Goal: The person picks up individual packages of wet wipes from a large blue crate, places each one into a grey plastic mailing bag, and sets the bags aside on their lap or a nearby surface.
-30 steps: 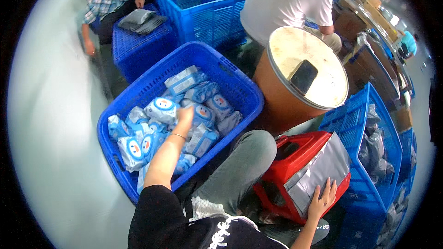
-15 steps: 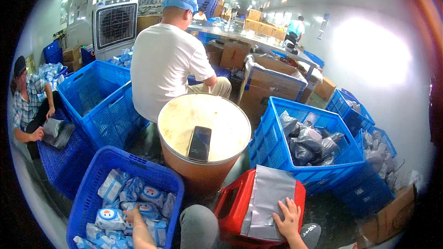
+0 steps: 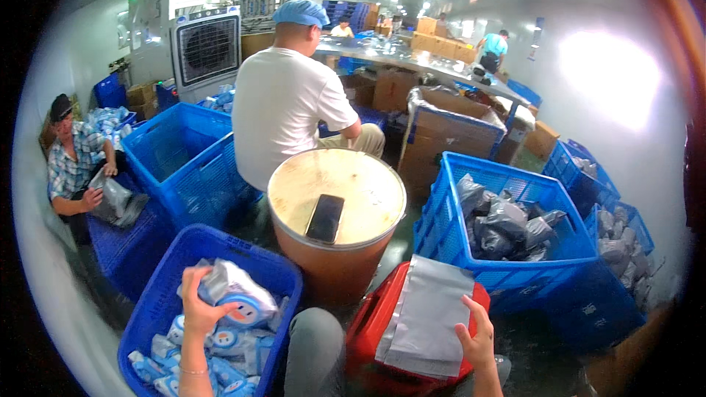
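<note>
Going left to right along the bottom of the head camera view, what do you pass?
Blue crate of packets → left hand holding a white-and-blue packet → knee in grey trousers → red box → grey mailer bags → right hand

thin wrist bracelet, bare forearms, seemingly grey trousers

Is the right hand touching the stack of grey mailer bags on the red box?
Touching. The head view shows the right hand lying flat on the grey mailer bags, fingers overlapping their right edge with no gap.
</note>
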### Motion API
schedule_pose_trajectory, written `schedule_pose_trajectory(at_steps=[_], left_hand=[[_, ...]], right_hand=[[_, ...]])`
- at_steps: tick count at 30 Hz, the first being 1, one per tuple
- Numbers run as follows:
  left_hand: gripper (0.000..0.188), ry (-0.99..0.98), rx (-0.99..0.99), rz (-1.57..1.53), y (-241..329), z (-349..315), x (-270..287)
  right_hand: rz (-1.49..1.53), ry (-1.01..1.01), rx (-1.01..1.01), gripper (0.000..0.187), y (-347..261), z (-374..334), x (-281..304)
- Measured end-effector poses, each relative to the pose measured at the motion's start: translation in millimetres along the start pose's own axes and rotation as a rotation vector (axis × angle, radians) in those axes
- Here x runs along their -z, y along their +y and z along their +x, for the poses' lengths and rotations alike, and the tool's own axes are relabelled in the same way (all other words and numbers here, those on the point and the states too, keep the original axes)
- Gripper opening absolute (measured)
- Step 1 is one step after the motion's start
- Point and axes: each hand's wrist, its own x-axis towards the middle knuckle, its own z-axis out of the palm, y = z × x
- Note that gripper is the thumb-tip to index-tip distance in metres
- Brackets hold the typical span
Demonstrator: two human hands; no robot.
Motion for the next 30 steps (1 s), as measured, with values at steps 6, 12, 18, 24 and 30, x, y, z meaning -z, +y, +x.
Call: schedule_pose_trajectory(at_steps=[6,12,18,24,30], left_hand=[[0.084,-0.913,0.166,-1.150,143,60,-61],[0.079,-1.340,-0.176,-1.133,240,23,-193],[0.083,-0.840,-0.685,-0.398,233,-39,-260],[0.075,-0.923,-0.629,0.081,181,-81,-270],[0.075,-0.927,-0.588,0.113,183,-92,-267]], right_hand=[[1.199,-0.480,-0.222,0.111,-70,-19,-56],[1.387,-0.365,-0.382,0.121,-28,-90,-18],[1.919,0.000,-0.530,0.122,58,-139,61],[2.450,0.096,-0.194,0.104,135,-168,82],[2.040,0.011,-0.351,0.103,91,-152,83]])
